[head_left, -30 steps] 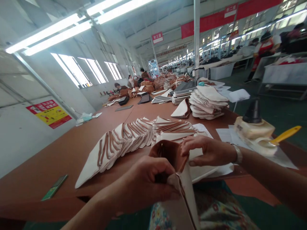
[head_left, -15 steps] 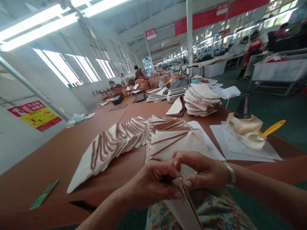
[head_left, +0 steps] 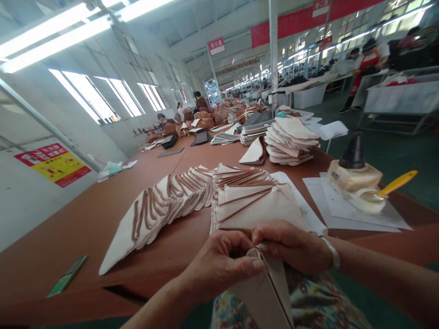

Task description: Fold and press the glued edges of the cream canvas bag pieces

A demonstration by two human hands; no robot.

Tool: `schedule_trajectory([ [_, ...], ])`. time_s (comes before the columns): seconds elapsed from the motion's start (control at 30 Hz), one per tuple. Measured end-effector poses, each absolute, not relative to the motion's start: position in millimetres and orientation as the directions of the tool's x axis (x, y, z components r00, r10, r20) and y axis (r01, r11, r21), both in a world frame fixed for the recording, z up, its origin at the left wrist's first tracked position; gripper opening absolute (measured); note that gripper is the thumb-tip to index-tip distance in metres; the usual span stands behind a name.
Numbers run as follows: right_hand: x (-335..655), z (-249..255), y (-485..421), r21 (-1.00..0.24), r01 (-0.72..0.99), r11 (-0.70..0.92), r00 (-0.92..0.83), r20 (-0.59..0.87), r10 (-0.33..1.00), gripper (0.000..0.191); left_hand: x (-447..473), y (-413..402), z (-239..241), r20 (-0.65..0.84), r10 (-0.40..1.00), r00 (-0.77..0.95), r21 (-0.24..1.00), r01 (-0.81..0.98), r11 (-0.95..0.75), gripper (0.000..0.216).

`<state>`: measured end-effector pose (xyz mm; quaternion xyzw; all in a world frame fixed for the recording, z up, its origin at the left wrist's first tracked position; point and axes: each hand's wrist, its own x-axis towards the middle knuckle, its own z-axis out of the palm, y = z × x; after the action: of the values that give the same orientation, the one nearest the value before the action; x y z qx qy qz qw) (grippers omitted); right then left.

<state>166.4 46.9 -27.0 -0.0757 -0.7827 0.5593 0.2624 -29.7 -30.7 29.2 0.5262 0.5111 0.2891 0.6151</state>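
Observation:
Both hands pinch the top edge of a cream fabric piece (head_left: 255, 292) with a dark brown seam, which hangs down over a floral apron. My left hand (head_left: 222, 258) grips it with thumb and fingers at the upper left of the seam. My right hand (head_left: 291, 244), a bracelet on its wrist, holds the edge just right of the seam. Straight ahead lies a pile of cream pieces with brown edging (head_left: 247, 201), its near end partly hidden by my fingers. Left of it fans a row of similar overlapping pieces (head_left: 151, 212).
A glue container with a black cone (head_left: 355, 171) and a yellow-handled brush (head_left: 398, 183) stand on white sheets at the right. A green packet (head_left: 67, 276) lies near the table's front left edge. Further back are a stack of cream pieces (head_left: 291, 141), brown bundles and other people.
My right hand has shifted slightly along the fabric's top edge, and more of the piece shows right of the seam. The view has moved a little.

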Motion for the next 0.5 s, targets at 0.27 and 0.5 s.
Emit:
schedule_trajectory([
  [0.27,164.6,-19.0,51.8,-0.934,-0.099,0.345,-0.872,0.248,0.421,0.038,-26.1,-33.0,25.6,-0.387,0.907,0.165,0.915,0.188,0.357,0.028],
  [0.5,166.0,-17.5,53.2,-0.976,-0.033,0.216,-0.872,0.133,0.471,0.043,-22.4,-33.1,19.8,-0.376,0.916,0.139,0.914,0.217,0.342,0.018],
])
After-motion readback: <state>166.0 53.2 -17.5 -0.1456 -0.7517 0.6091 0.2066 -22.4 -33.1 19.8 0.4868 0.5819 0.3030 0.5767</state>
